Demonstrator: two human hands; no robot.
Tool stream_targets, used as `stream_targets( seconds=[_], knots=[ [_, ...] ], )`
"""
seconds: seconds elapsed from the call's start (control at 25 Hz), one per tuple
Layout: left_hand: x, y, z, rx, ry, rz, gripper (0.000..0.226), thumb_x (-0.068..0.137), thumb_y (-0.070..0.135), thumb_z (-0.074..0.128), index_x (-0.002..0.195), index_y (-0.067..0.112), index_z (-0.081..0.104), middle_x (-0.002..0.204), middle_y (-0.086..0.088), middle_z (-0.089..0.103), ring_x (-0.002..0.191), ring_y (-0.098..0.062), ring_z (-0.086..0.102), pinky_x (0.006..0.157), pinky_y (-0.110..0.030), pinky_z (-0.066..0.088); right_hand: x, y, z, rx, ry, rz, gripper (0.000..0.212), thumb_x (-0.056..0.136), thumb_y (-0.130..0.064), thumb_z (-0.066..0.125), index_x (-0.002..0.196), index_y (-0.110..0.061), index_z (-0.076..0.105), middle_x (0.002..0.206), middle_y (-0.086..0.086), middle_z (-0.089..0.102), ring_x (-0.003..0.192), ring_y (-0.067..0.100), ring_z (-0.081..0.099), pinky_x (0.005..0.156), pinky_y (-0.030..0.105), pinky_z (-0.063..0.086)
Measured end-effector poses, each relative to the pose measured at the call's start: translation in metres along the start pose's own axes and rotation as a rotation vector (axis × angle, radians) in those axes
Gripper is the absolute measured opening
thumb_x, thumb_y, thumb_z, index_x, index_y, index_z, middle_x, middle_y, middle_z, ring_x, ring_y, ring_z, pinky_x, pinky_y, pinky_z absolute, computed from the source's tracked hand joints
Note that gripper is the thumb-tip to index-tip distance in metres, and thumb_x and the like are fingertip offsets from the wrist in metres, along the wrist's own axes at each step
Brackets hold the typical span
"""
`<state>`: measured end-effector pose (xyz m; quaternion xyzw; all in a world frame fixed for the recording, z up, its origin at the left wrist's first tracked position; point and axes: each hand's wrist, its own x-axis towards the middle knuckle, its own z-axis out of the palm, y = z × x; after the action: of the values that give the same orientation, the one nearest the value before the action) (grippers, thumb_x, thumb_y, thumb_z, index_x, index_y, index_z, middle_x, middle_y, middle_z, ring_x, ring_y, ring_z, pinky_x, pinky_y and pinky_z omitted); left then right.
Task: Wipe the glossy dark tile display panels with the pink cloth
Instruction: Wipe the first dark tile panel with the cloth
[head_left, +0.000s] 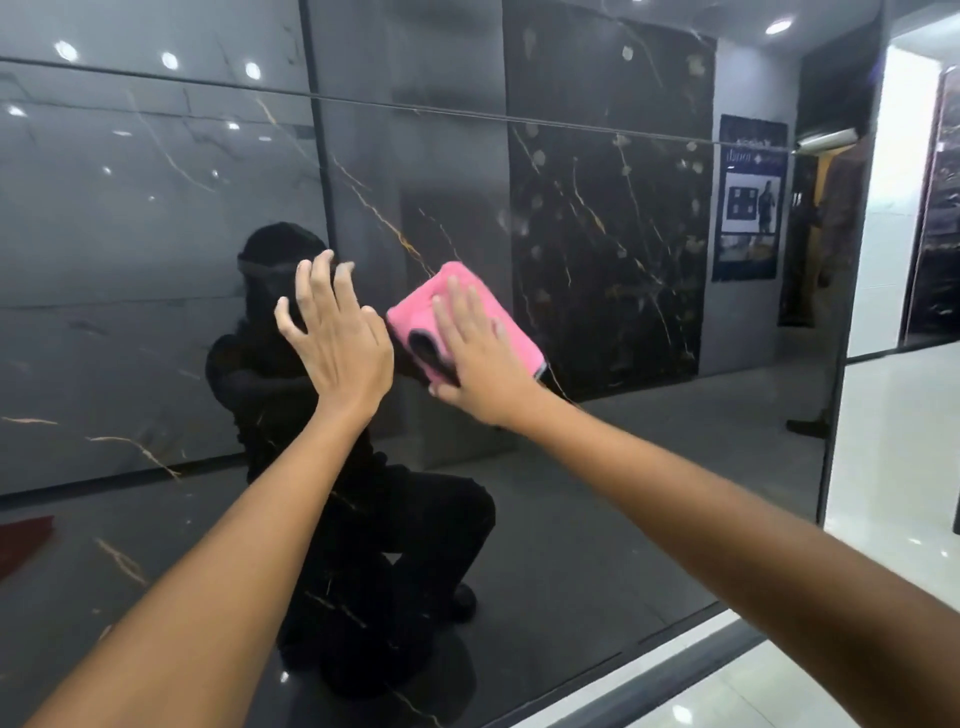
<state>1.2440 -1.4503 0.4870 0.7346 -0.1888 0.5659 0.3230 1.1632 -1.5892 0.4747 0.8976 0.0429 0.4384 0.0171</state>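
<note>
two hands: left hand (337, 343), right hand (480, 364); one pink cloth (467, 312); one tile panel (130, 260).

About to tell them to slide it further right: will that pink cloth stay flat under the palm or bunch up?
The cloth looks soft and folded into a thick pad, so likely floppy once lifted. The right hand presses it flat with straight fingers, so it should glide on the glossy panel. One corner curls near the thumb and may bunch.

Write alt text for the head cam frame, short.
The right hand presses a folded pink cloth flat against a glossy dark tile panel, while the left hand, fingers spread, braces on the panel beside it. The panel mirrors a crouching person in dark clothes.
</note>
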Motion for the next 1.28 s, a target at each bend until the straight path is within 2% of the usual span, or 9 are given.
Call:
stream_targets(
  seconds=[0.12, 0.28, 0.48, 0.56, 0.76, 0.96, 1.08, 1.16, 1.28],
  knots=[
    [0.017, 0.019, 0.013, 0.006, -0.027, 0.086, 0.057, 0.094, 0.020, 0.038, 0.149, 0.011, 0.030, 0.161, -0.006, 0.020, 0.150, -0.024, 0.012, 0.117, -0.052, 0.008, 0.008, 0.056, -0.008, -0.213, -0.015, -0.076, 0.092, 0.088, -0.031, 0.064, 0.153, -0.003, 0.005, 0.160, 0.021, -0.002, 0.148, 0.034, 0.006, 0.120, 0.036, 0.012],
    [0.022, 0.031, 0.023, 0.025, -0.005, 0.020, 0.051, 0.094, 0.018, 0.039, 0.144, 0.008, 0.038, 0.159, -0.008, 0.025, 0.149, -0.027, 0.014, 0.118, -0.051, 0.008, 0.022, 0.131, -0.051, 0.085, 0.206, 0.568, 0.080, 0.077, -0.022, 0.068, 0.145, -0.009, 0.028, 0.155, 0.015, 0.016, 0.142, 0.033, 0.023, 0.112, 0.037, 0.031],
    [0.030, 0.053, 0.037, 0.041, 0.111, -0.028, 0.051, 0.093, 0.021, 0.037, 0.143, 0.009, 0.038, 0.159, -0.008, 0.024, 0.149, -0.026, 0.014, 0.118, -0.049, 0.004, 0.022, 0.058, -0.035, -0.191, 0.044, -0.227, 0.078, 0.076, -0.028, 0.063, 0.148, -0.018, 0.033, 0.156, 0.016, 0.026, 0.144, 0.034, 0.021, 0.116, 0.046, 0.023],
    [0.025, 0.062, 0.045, 0.049, 0.108, 0.005, 0.055, 0.095, 0.022, 0.036, 0.149, 0.010, 0.032, 0.161, -0.007, 0.018, 0.150, -0.024, 0.009, 0.119, -0.046, 0.002, 0.025, 0.101, -0.050, -0.151, 0.349, -0.223, 0.065, 0.066, -0.025, 0.070, 0.126, -0.018, 0.048, 0.134, 0.017, 0.045, 0.131, 0.035, 0.037, 0.102, 0.045, 0.040],
    [0.039, 0.065, 0.049, 0.131, 0.101, 0.025, 0.056, 0.098, 0.023, 0.036, 0.152, 0.011, 0.026, 0.163, -0.006, 0.014, 0.151, -0.022, 0.006, 0.119, -0.047, 0.004, 0.053, 0.230, -0.082, 0.284, 0.400, 1.066, 0.080, 0.086, -0.035, 0.051, 0.150, 0.001, 0.018, 0.156, 0.027, 0.013, 0.147, 0.038, 0.005, 0.118, 0.046, 0.012],
    [0.040, 0.061, 0.049, 0.186, 0.123, -0.040, 0.055, 0.099, 0.019, 0.038, 0.151, 0.009, 0.027, 0.162, -0.007, 0.017, 0.150, -0.024, 0.011, 0.119, -0.049, 0.011, 0.061, 0.101, -0.032, -0.059, 0.154, -0.225, 0.083, 0.068, -0.023, 0.049, 0.149, -0.012, 0.034, 0.155, 0.014, 0.029, 0.145, 0.032, 0.020, 0.119, 0.043, 0.010],
    [0.038, 0.051, 0.046, 0.209, 0.101, 0.003, 0.056, 0.099, 0.023, 0.035, 0.152, 0.008, 0.024, 0.162, -0.007, 0.017, 0.150, -0.022, 0.011, 0.118, -0.047, 0.012, 0.068, 0.117, -0.068, -0.079, 0.230, -0.505, 0.075, 0.063, -0.012, 0.059, 0.137, -0.006, 0.050, 0.145, 0.021, 0.043, 0.138, 0.030, 0.030, 0.117, 0.032, 0.007],
    [0.039, 0.047, 0.046, 0.208, 0.096, 0.027, 0.057, 0.100, 0.024, 0.033, 0.154, 0.009, 0.022, 0.163, -0.006, 0.015, 0.150, -0.021, 0.009, 0.119, -0.045, 0.009, 0.086, 0.175, -0.096, 0.036, 0.448, -0.169, 0.046, 0.054, -0.008, 0.057, 0.099, -0.007, 0.062, 0.112, 0.018, 0.061, 0.112, 0.030, 0.046, 0.108, 0.037, 0.029],
    [0.036, 0.046, 0.052, 0.211, 0.118, 0.046, 0.057, 0.100, 0.025, 0.031, 0.154, 0.008, 0.021, 0.163, -0.006, 0.013, 0.150, -0.020, 0.007, 0.119, -0.044, 0.007, 0.095, 0.192, -0.110, 0.200, 0.530, 0.700, 0.063, 0.072, -0.017, 0.056, 0.133, -0.008, 0.047, 0.145, 0.018, 0.039, 0.138, 0.035, 0.029, 0.115, 0.044, 0.023]
  ],
)
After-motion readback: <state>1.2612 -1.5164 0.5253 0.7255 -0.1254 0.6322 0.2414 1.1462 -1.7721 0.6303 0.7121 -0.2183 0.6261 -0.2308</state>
